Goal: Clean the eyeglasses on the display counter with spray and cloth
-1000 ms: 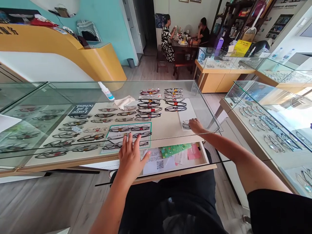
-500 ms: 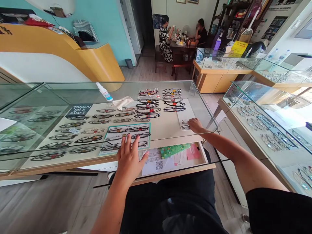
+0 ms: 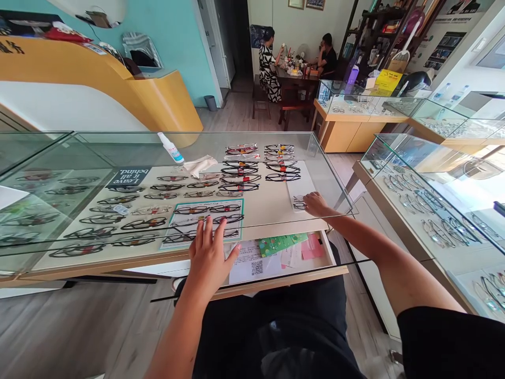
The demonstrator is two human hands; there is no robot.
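Observation:
My left hand [image 3: 209, 252] lies with fingers spread at the near edge of the glass display counter [image 3: 272, 218], beside a teal-bordered card [image 3: 241, 231] bearing several eyeglasses. Toward the counter's right end, my right hand [image 3: 315, 203] is closed, its fingers curled at a pair of eyeglasses [image 3: 300, 206] on a white sheet [image 3: 300, 179]. The fingertips are partly hidden. Two columns of dark-framed eyeglasses [image 3: 282, 168] with red and yellow tags lie beyond. Below the glass, a drawer [image 3: 276, 279] stands pulled out, holding printed papers, a green leaflet [image 3: 282, 245] and pink slips [image 3: 311, 246].
A white spray bottle [image 3: 170, 148] and a crumpled cloth [image 3: 200, 165] are toward the counter's far side. More eyeglasses fill the left part. Another glass case [image 3: 434, 200] stands to the right. Two people [image 3: 268, 66] sit at a table in the back.
The view has shifted very slightly. Both hands and the eyeglasses stay where they were.

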